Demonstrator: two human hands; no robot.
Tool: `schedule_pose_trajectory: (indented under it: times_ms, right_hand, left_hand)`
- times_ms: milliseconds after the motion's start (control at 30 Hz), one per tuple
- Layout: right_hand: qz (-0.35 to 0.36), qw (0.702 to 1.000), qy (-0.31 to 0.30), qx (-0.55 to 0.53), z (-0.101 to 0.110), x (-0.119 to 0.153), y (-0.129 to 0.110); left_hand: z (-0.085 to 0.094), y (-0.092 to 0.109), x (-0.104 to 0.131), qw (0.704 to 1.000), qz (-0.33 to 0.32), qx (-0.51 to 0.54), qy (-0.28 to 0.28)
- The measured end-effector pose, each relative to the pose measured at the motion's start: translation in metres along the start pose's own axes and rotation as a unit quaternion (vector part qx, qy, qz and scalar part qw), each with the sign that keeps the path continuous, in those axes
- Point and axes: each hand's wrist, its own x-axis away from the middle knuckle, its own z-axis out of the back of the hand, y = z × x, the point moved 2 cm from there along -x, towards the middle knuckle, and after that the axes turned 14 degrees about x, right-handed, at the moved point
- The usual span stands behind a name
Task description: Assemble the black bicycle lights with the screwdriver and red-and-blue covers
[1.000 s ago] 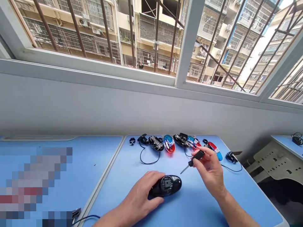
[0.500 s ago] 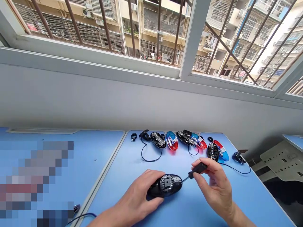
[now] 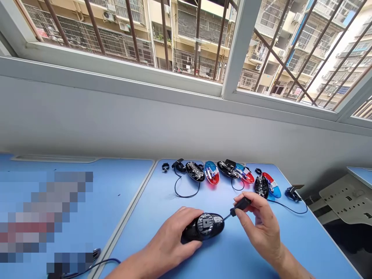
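Note:
On the blue table, a black oval plastic housing (image 3: 215,226) lies with a round ribbed mount facing up. My left hand (image 3: 177,236) grips its left end between thumb and fingers. In my right hand (image 3: 260,223) is a small black-handled screwdriver (image 3: 240,206), pinched near the handle. Its thin metal shaft slants down to the left, and the tip meets the right end of the housing. Whether a screw sits under the tip is too small to tell.
Along the back lie opened black shells (image 3: 194,171), red-and-blue translucent covers (image 3: 212,173) with batteries, a small clamp ring (image 3: 165,167), and a cabled black part (image 3: 293,193). A seam (image 3: 128,217) divides the tables. Part of the left table is blurred out, with a black cable (image 3: 107,260) beside it.
My right hand and the screwdriver have shifted slightly left, with the tip still at the housing's right end. My left hand keeps its hold; the whole view has moved a little.

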Motion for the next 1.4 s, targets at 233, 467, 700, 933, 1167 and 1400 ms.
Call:
schedule_pose_trajectory:
  times_ms: [233,467,700,933,1167,1400]
  right_hand:
    - [0.002,1.0,-0.009,-0.006,-0.0001,0.0023,0.0003]
    - [0.012,1.0,-0.014,-0.012,-0.0004,0.0038,0.0]
    - [0.017,1.0,-0.01,-0.001,0.0001,0.0019,-0.0004]
    - [0.023,1.0,-0.015,-0.007,0.0005,0.0028,0.0003]
    - [0.029,0.999,-0.022,-0.01,0.0008,0.0036,0.0013]
    - [0.031,0.999,-0.021,-0.013,0.0014,0.0025,0.0001]
  left_hand:
    - [0.0007,-0.0028,-0.0004,1.0,-0.004,-0.003,-0.009]
    - [0.0001,0.001,-0.0005,1.0,-0.007,0.0,-0.006]
    - [-0.0005,0.0013,0.0,1.0,-0.01,-0.001,-0.004]
    - [-0.0006,0.0017,0.0,1.0,-0.011,0.006,-0.002]
    - [0.0,0.001,-0.0006,1.0,-0.01,0.005,-0.008]
    - [0.0002,0.0007,-0.0003,1.0,-0.013,0.001,-0.011]
